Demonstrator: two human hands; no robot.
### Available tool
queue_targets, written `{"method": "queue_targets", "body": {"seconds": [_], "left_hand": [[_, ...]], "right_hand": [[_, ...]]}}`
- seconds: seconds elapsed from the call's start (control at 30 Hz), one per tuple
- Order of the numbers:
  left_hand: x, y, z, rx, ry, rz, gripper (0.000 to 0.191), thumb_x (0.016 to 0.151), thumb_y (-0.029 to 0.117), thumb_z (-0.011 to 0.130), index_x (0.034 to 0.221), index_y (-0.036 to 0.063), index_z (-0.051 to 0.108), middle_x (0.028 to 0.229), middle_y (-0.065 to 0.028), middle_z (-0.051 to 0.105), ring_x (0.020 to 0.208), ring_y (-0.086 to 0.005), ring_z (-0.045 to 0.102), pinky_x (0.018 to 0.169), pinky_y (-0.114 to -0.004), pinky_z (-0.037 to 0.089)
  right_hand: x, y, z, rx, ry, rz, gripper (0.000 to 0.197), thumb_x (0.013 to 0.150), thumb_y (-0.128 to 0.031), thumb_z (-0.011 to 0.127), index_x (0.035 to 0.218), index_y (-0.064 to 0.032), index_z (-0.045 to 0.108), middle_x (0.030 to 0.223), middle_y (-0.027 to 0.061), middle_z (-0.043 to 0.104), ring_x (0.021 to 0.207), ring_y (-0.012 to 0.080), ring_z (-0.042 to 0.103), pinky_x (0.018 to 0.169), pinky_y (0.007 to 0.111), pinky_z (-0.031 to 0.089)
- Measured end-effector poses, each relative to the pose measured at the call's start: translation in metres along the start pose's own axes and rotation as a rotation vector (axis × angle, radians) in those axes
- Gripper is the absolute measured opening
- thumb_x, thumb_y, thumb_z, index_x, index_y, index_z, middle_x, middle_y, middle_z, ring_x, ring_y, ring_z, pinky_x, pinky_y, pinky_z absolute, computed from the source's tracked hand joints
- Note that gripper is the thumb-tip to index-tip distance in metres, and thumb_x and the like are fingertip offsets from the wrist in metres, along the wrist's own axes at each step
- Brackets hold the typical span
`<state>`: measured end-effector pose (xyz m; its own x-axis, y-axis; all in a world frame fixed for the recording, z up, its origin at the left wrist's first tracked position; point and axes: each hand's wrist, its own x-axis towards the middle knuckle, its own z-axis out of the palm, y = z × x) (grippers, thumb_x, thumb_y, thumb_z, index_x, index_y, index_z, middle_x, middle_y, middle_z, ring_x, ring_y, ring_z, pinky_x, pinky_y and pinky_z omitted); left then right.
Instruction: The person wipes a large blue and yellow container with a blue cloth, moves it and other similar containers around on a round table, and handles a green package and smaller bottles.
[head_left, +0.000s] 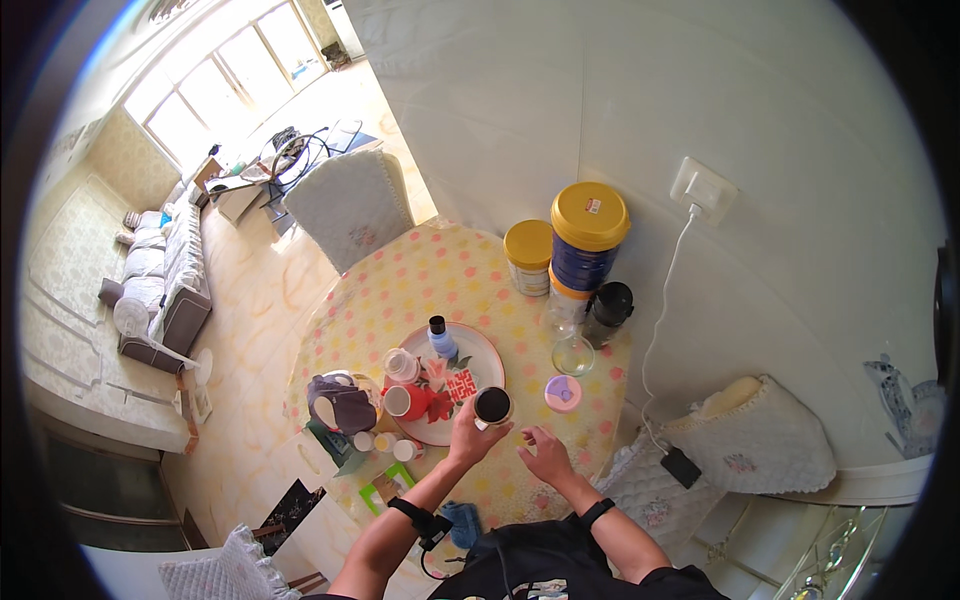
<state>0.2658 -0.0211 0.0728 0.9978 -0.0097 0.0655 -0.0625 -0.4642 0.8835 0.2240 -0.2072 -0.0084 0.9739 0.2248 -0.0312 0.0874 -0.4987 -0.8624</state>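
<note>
My left hand (474, 441) grips a cup or jar with a black lid (493, 406) above the edge of a round tray (489, 356) with a red pattern. My right hand (549, 454) hovers just to its right, fingers apart and slightly bent, with nothing in it. On the tray are a red mug (397, 403), a clear container with a pinkish top (402, 365) and a light-blue bottle with a black cap (442, 342). A pink and purple round lid or container (562, 394) lies beyond my right hand.
Against the wall stand yellow-lidded tubs (590, 217), a dark bottle (609, 313) and a clear glass vessel (573, 355). Several small white bottles (385, 442), a dark cloth-like bundle (341, 405) and a blue cloth (460, 523) occupy the round table's near left. A charger cable (658, 330) hangs over a padded chair (742, 442).
</note>
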Motion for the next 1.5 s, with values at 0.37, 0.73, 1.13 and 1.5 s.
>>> {"method": "queue_targets", "body": {"seconds": [0.37,0.73,1.13,1.5], "left_hand": [[-0.017,-0.015,0.039,0.056,-0.114,0.001,0.062,0.069,0.025,0.086,0.12,0.002,0.058,0.109,-0.0152,0.064,0.102,-0.0302,0.063,0.09,-0.04,0.05],[-0.01,-0.014,0.053,0.02,-0.091,0.01,0.06,0.069,0.023,0.085,0.118,0.0029,0.058,0.109,-0.0155,0.063,0.103,-0.031,0.063,0.091,-0.04,0.049],[0.034,-0.029,0.054,-0.009,-0.066,-0.009,0.063,0.073,0.02,0.085,0.124,0.0009,0.055,0.116,-0.0154,0.063,0.107,-0.0264,0.064,0.088,-0.038,0.053],[0.072,-0.031,0.071,-0.098,-0.105,-0.075,0.068,0.075,0.016,0.084,0.132,0.0022,0.049,0.124,-0.0138,0.059,0.115,-0.0241,0.06,0.093,-0.037,0.054]], "right_hand": [[-0.016,0.008,-0.015,-0.033,-0.017,0.15,0.061,0.079,-0.027,0.078,0.128,-0.0043,0.05,0.118,0.0139,0.059,0.101,0.028,0.064,0.086,0.041,0.052],[-0.013,0.01,-0.017,0.023,-0.138,0.244,0.086,0.082,-0.034,0.075,0.149,-0.0033,0.031,0.144,0.021,0.044,0.122,0.0347,0.055,0.1,0.043,0.047],[-0.005,0.018,-0.01,-0.036,-0.147,0.217,0.082,0.084,-0.028,0.075,0.148,-0.0037,0.031,0.138,0.0177,0.048,0.117,0.0303,0.058,0.096,0.041,0.048],[-0.005,0.033,-0.002,-0.036,-0.117,0.208,0.077,0.084,-0.026,0.074,0.145,-0.0027,0.034,0.134,0.0191,0.05,0.113,0.0307,0.06,0.094,0.041,0.049]]}}
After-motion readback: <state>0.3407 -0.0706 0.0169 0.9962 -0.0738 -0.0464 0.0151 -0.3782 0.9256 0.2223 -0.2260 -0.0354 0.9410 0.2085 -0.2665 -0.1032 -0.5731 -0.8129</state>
